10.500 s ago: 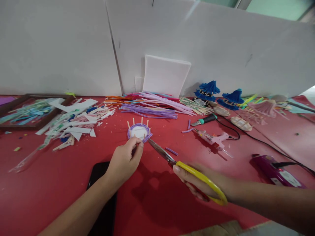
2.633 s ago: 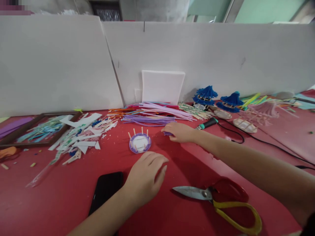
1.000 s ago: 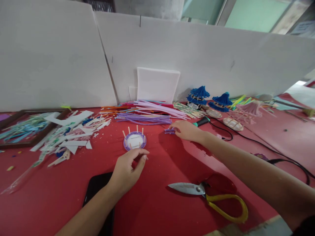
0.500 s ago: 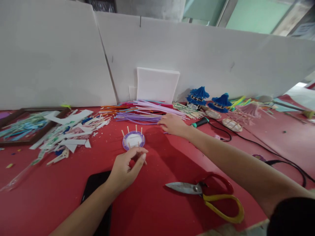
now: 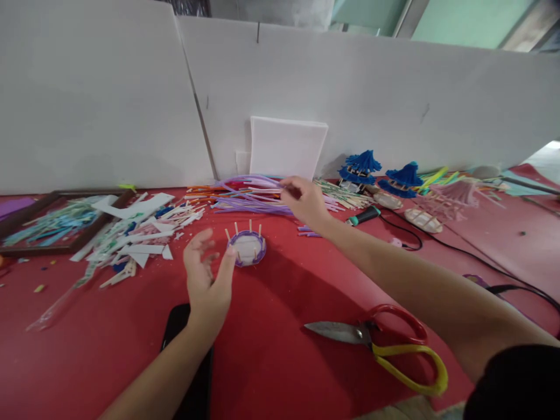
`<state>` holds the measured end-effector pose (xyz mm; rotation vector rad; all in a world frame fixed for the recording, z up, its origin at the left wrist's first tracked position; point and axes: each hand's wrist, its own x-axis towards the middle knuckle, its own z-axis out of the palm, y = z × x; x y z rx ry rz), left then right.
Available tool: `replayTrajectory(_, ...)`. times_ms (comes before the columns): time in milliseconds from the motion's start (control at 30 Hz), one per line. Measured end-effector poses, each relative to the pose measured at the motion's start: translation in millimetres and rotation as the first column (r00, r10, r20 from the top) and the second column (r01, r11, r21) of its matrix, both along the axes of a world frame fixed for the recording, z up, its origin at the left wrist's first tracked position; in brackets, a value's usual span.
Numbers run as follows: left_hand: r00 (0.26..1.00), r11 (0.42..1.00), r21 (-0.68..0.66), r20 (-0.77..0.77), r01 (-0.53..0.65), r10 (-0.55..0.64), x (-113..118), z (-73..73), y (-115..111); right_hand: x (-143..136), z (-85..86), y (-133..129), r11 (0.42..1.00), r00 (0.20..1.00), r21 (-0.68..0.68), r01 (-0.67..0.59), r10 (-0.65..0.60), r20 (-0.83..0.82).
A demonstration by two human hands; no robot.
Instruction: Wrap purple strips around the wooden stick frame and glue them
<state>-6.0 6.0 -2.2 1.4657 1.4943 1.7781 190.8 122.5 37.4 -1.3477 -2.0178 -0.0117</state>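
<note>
A small round base (image 5: 247, 247) with a purple fuzzy rim, a white middle and several short upright wooden sticks stands on the red table. Just left of it hovers my left hand (image 5: 207, 274), its fingers apart and nothing in them; the thumb overlaps the rim in view. My right hand (image 5: 304, 201) is at the pile of pipe cleaners (image 5: 256, 204), fingertips closed on a purple strand that bows up to the left. A few short purple pieces (image 5: 308, 231) lie under the right wrist.
Open scissors (image 5: 345, 332) with red and yellow handles lie in front. A black phone (image 5: 196, 373) is under my left forearm. Paper scraps and sticks (image 5: 144, 245) spread at left beside a brown frame (image 5: 79, 245). Blue roof-like pieces (image 5: 361, 166) and a green-handled tool (image 5: 365, 216) with cable stand right.
My left hand has moved left, off the round base's front, and its fingers have spread. My right hand has risen farther back over the pile, raising a purple strand. Short purple pieces now show.
</note>
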Motion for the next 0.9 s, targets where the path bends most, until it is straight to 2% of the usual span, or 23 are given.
replayTrajectory(67, 1.0, 0.985, -0.17, -0.002, 0.013, -0.014, 0, -8.8, 9, 3, 6.8, -13, 1.0, 0.985, -0.003, -0.005, 0.004, -0.173)
replayTrajectory(100, 0.996, 0.969, -0.234, 0.034, 0.082, -0.077, -1, -13.5, 13, 4, 8.7, -20, 0.999, 0.954, -0.022, -0.041, 0.033, -0.297)
replayTrajectory(167, 0.978, 0.938, -0.278, 0.095, 0.204, -0.185, -1, -21.1, 18, 8, 9.8, -31, 0.989, 0.866, -0.046, -0.141, 0.101, -0.489)
replayTrajectory(233, 0.961, 0.918, -0.285, 0.115, 0.275, -0.252, -2, -25.2, 19, 13, 9.5, -42, 0.974, 0.833, -0.042, -0.223, 0.168, -0.527)
replayTrajectory(367, 0.957, 0.895, -0.341, 0.073, 0.289, -0.281, -4, -24.0, 20, 22, 10.0, -63, 0.914, 0.864, -0.029, -0.405, 0.372, -0.338)
replayTrajectory(467, 0.958, 0.892, -0.368, -0.003, 0.264, -0.285, -3, -20.9, 20, 27, 7.7, -77, 0.865, 0.869, -0.082, -0.494, 0.489, -0.078)
replayTrajectory(533, 0.959, 0.914, -0.318, -0.049, 0.251, -0.28, -3, -18.2, 19, 31, 3.2, -85, 0.885, 0.877, -0.093, -0.456, 0.465, 0.125)
replayTrajectory(600, 0.973, 0.953, -0.202, -0.002, 0.226, -0.231, -4, -11.9, 18, 34, -2.4, -92, 0.907, 0.872, -0.027, -0.42, 0.411, 0.265)
replayTrajectory(667, 0.977, 0.981, -0.084, 0.14, 0.176, -0.163, -9, 1.3, 16, 38, -7.0, -99, 0.899, 0.867, 0.088, -0.429, 0.383, 0.318)
replayTrajectory(733, 0.958, 0.984, -0.046, 0.242, 0.172, -0.157, -15, 21.9, 13, 40, -9.1, -105, 0.878, 0.874, 0.187, -0.441, 0.373, 0.312)
replayTrajectory(767, 0.916, 0.962, -0.045, 0.321, 0.27, -0.242, -17, 33.7, 11, 41, -9.0, -107, 0.868, 0.875, 0.216, -0.447, 0.375, 0.305)
replayTrajectory(800, 0.85, 0.884, -0.103, 0.344, 0.456, -0.398, -19, 45.2, 7, 41, -8.3, -109, 0.859, 0.875, 0.235, -0.454, 0.38, 0.3)
replayTrajectory(833, 0.768, 0.757, -0.191, 0.324, 0.624, -0.552, -20, 55.2, 3, 41, -7.1, -111, 0.851, 0.87, 0.243, -0.466, 0.39, 0.302)
replayTrajectory(867, 0.705, 0.645, -0.287, 0.259, 0.709, -0.66, -19, 62.9, -1, 41, -5.5, -112, 0.839, 0.859, 0.243, -0.487, 0.408, 0.31)
replayTrajectory(900, 0.64, 0.534, -0.408, 0.185, 0.741, -0.746, -16, 67.7, -6, 40, -3.6, -113, 0.826, 0.843, 0.237, -0.512, 0.429, 0.325)
